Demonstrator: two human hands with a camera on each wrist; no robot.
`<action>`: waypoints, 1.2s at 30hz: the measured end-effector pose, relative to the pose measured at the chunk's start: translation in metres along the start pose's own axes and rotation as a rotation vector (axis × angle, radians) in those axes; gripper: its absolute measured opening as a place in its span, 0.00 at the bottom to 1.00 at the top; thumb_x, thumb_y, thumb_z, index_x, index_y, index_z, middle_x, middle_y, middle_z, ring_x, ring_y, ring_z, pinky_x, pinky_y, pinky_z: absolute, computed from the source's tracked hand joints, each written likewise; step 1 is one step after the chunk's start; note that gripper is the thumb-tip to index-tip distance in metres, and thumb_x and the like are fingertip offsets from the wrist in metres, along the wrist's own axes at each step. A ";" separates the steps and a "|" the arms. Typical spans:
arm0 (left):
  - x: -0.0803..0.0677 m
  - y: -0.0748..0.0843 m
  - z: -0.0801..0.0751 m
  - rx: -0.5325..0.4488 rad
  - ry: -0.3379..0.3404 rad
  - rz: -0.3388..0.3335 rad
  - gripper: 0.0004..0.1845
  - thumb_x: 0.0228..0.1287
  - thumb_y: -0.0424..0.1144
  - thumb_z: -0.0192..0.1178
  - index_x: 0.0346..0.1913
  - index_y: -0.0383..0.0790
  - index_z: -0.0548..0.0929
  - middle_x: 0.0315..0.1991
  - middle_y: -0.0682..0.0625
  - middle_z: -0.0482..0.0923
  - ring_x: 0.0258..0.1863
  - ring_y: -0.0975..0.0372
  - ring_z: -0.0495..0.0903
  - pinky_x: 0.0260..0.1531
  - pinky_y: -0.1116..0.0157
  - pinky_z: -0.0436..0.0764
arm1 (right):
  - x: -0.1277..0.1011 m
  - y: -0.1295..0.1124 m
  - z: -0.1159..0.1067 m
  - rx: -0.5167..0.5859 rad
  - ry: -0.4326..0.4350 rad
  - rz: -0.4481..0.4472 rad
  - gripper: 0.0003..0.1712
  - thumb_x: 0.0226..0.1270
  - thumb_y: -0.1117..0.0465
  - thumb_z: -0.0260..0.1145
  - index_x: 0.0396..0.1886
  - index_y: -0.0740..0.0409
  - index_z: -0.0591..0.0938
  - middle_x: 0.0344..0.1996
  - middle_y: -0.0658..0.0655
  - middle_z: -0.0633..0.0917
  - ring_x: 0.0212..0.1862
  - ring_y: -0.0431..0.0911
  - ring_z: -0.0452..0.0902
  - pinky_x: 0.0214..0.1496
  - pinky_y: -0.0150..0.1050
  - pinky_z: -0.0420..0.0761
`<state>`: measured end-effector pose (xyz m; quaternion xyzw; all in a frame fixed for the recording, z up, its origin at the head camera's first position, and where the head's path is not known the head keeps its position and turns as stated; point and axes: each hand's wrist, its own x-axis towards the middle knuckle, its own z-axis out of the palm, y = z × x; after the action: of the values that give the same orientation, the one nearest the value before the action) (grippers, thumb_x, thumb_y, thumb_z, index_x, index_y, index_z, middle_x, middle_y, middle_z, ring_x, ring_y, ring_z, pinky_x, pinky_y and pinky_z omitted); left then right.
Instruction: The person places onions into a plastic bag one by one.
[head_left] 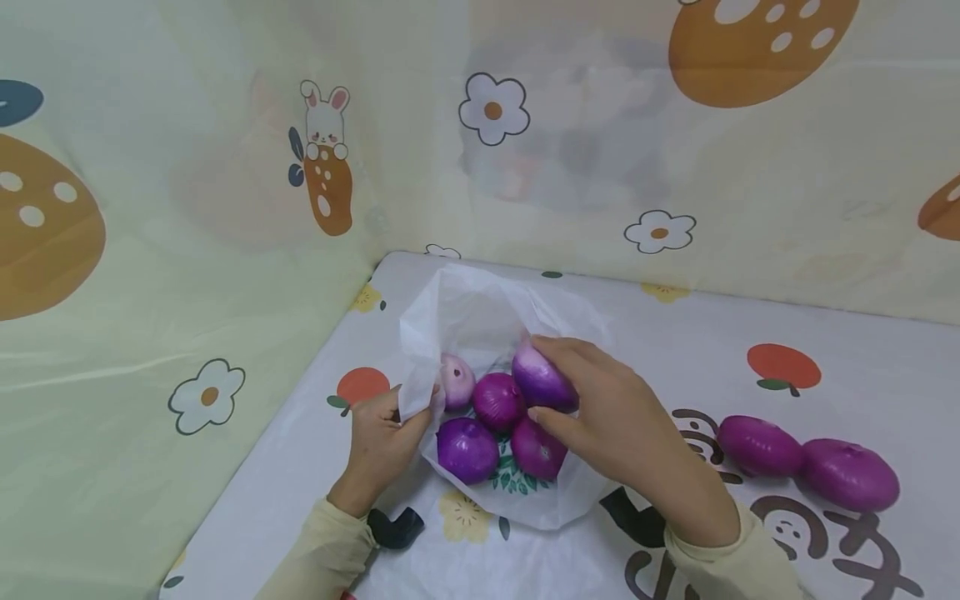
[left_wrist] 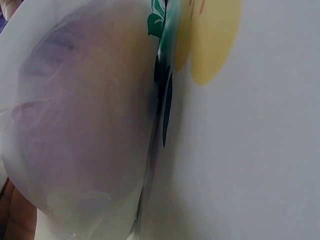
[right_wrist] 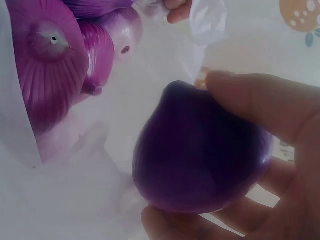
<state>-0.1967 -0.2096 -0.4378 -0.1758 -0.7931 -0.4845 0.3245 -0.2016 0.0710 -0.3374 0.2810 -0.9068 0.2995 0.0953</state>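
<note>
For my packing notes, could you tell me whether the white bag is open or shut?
Open: the left hand holds the white bag mouth apart, onions visible inside.

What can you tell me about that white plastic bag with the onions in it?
The bag is thin, white, half see-through plastic, crumpled and lying open on the table. Its mouth stands raised at the far side. The left hand pinches its left edge. Four purple onions lie inside; the right hand grips a fifth onion over them. The cloth's print shows through its lower part.
</note>
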 end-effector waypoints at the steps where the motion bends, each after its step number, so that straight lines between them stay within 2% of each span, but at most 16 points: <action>1: 0.000 0.000 0.000 0.002 0.000 0.002 0.09 0.60 0.28 0.74 0.26 0.41 0.86 0.16 0.55 0.72 0.18 0.67 0.66 0.16 0.72 0.60 | 0.002 0.000 0.002 -0.003 -0.004 0.003 0.43 0.60 0.58 0.80 0.75 0.52 0.75 0.67 0.58 0.81 0.63 0.57 0.80 0.60 0.58 0.81; 8: 0.001 -0.001 0.000 0.004 0.010 0.012 0.08 0.59 0.27 0.74 0.26 0.41 0.87 0.16 0.54 0.73 0.19 0.67 0.67 0.16 0.73 0.61 | 0.020 -0.005 0.014 -0.050 -0.036 0.003 0.42 0.60 0.56 0.80 0.74 0.54 0.75 0.64 0.60 0.81 0.60 0.56 0.82 0.58 0.57 0.83; 15: 0.000 -0.002 0.001 0.007 0.015 0.011 0.09 0.58 0.27 0.74 0.25 0.40 0.86 0.16 0.54 0.74 0.19 0.67 0.67 0.16 0.72 0.63 | 0.038 -0.005 0.028 -0.079 -0.075 0.005 0.42 0.62 0.55 0.80 0.74 0.56 0.74 0.64 0.62 0.81 0.60 0.57 0.82 0.60 0.56 0.82; 23: 0.000 0.000 -0.001 0.021 0.015 -0.017 0.04 0.57 0.27 0.74 0.30 0.37 0.91 0.19 0.53 0.82 0.19 0.67 0.70 0.16 0.71 0.67 | 0.059 -0.001 0.041 -0.085 -0.109 0.011 0.42 0.64 0.54 0.78 0.76 0.57 0.72 0.64 0.64 0.81 0.62 0.58 0.80 0.62 0.57 0.81; 28: -0.001 -0.001 0.000 0.028 0.028 -0.011 0.06 0.57 0.27 0.75 0.27 0.40 0.89 0.18 0.53 0.82 0.18 0.68 0.69 0.15 0.71 0.67 | 0.071 0.001 0.049 -0.091 -0.127 0.020 0.42 0.64 0.54 0.77 0.76 0.57 0.72 0.64 0.64 0.81 0.62 0.58 0.80 0.63 0.56 0.80; 36: -0.001 -0.001 -0.001 0.040 0.018 0.004 0.04 0.58 0.28 0.74 0.30 0.38 0.90 0.19 0.54 0.82 0.19 0.66 0.70 0.17 0.71 0.67 | 0.085 0.007 0.060 -0.093 -0.156 0.050 0.42 0.65 0.55 0.76 0.77 0.57 0.71 0.65 0.65 0.80 0.63 0.58 0.79 0.66 0.56 0.78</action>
<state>-0.1962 -0.2110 -0.4389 -0.1665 -0.7994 -0.4695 0.3358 -0.2756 0.0013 -0.3603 0.2759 -0.9312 0.2365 0.0296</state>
